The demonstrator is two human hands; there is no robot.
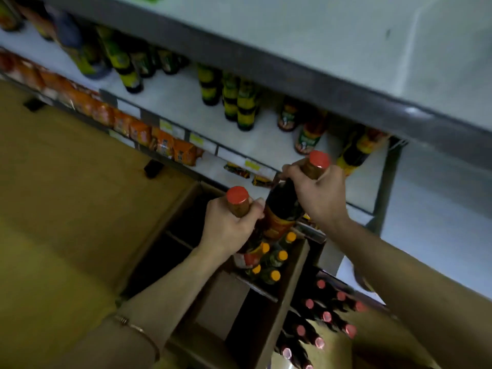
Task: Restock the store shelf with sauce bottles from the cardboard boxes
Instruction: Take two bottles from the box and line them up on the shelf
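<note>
We see both hands gripping sauce bottles by the neck. Left hand fingers curl round a red-capped bottle; right hand wraps a second red-capped bottle, held higher, nearer the shelf. Both bottles sit above the open cardboard box — inside it, small orange-capped bottles remain. Another box lower right holds dark bottles with pink caps. Shelf carries green- and yellow-labelled bottles — frame blurred, labels unreadable. Orange packets line the lower shelf edge.
</note>
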